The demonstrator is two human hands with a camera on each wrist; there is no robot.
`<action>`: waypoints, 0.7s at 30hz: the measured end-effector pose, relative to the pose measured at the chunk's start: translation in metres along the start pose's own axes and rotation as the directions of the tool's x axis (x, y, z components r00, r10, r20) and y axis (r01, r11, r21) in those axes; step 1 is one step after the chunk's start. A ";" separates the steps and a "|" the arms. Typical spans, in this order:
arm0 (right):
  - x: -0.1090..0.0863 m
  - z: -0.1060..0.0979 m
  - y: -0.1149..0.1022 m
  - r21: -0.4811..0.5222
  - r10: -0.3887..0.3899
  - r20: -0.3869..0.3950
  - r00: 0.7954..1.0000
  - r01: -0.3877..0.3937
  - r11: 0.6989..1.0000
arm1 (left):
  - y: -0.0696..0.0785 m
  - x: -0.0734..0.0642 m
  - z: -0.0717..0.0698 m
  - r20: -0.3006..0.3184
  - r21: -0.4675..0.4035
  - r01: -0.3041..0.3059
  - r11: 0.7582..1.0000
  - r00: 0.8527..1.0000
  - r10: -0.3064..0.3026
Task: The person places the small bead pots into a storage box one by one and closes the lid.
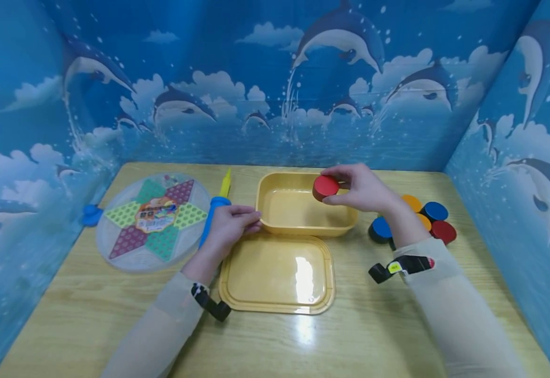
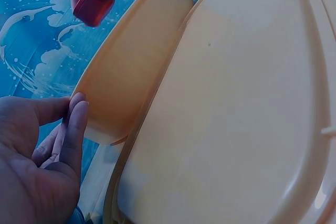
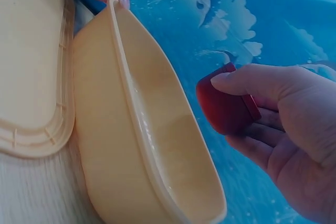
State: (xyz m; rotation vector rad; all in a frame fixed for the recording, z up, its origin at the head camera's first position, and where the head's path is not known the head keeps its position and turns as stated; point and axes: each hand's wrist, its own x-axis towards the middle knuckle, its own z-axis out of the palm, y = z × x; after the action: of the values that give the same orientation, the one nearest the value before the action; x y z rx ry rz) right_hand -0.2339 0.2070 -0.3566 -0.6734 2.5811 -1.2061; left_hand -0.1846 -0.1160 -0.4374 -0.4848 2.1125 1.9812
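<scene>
Dolphin-printed walls (image 1: 237, 144) back a wood-grain table (image 1: 350, 336): a translucent round board (image 1: 157, 215), a blue-and-yellow tool (image 1: 219, 201) partly hidden by the left hand (image 1: 232, 223), which pinches a smooth yellow box (image 1: 291, 206); its flat lid (image 1: 265, 273) in front; the right hand (image 1: 366, 190), gripping a red cylinder (image 1: 326, 188) over the box; clustered, partly screened coloured cylinders (image 1: 424, 221).

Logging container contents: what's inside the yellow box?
Inside the yellow box, only its bare interior shows. In the head view, the right hand and held red piece hide part.
</scene>
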 end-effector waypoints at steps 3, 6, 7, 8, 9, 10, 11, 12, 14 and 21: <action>0.011 0.006 0.000 0.005 -0.002 0.017 1.000 0.002 1.000 | -0.001 0.000 -0.001 0.003 -0.009 -0.005 1.000 1.000 0.005; 0.022 0.012 0.000 0.040 -0.028 0.042 0.999 0.026 0.999 | 0.000 0.000 -0.001 0.003 -0.021 -0.009 1.000 1.000 0.009; 0.025 0.014 0.001 0.051 -0.039 0.052 0.998 0.036 0.998 | 0.000 -0.001 -0.001 0.001 -0.023 -0.008 1.000 1.000 0.008; 0.028 0.017 0.001 0.064 -0.047 0.061 0.997 0.043 0.997 | 0.000 -0.001 0.000 0.000 -0.025 -0.009 1.000 1.000 0.009; 0.032 0.020 0.002 0.075 -0.045 0.067 0.997 0.040 0.996 | 0.001 -0.002 0.000 -0.003 -0.025 -0.006 1.000 1.000 0.006; 0.035 0.022 0.002 0.075 -0.045 0.074 0.996 0.040 0.996 | 0.001 -0.002 0.000 -0.007 -0.023 -0.002 1.000 1.000 0.002; 0.038 0.025 0.002 0.075 -0.047 0.080 0.996 0.041 0.996 | 0.001 -0.001 0.000 -0.009 -0.023 -0.003 1.000 1.000 0.003; 0.041 0.027 0.002 0.071 -0.048 0.085 0.995 0.042 0.997 | 0.001 -0.001 0.001 -0.011 -0.022 -0.001 1.000 1.000 0.001; 0.047 0.032 0.003 0.058 -0.057 0.094 0.994 0.051 0.997 | 0.001 -0.001 0.001 -0.013 -0.021 0.000 1.000 1.000 0.000; 0.067 0.047 0.005 -0.013 -0.071 0.129 0.989 0.074 0.997 | 0.001 0.000 0.002 -0.028 -0.004 0.015 1.000 0.999 -0.015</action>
State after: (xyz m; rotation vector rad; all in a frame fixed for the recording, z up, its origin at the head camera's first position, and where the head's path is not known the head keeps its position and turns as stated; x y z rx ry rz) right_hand -0.2766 0.1457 -0.3906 -0.8269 2.4842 -1.1227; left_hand -0.1850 -0.1139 -0.4367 -0.5306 2.1158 1.9821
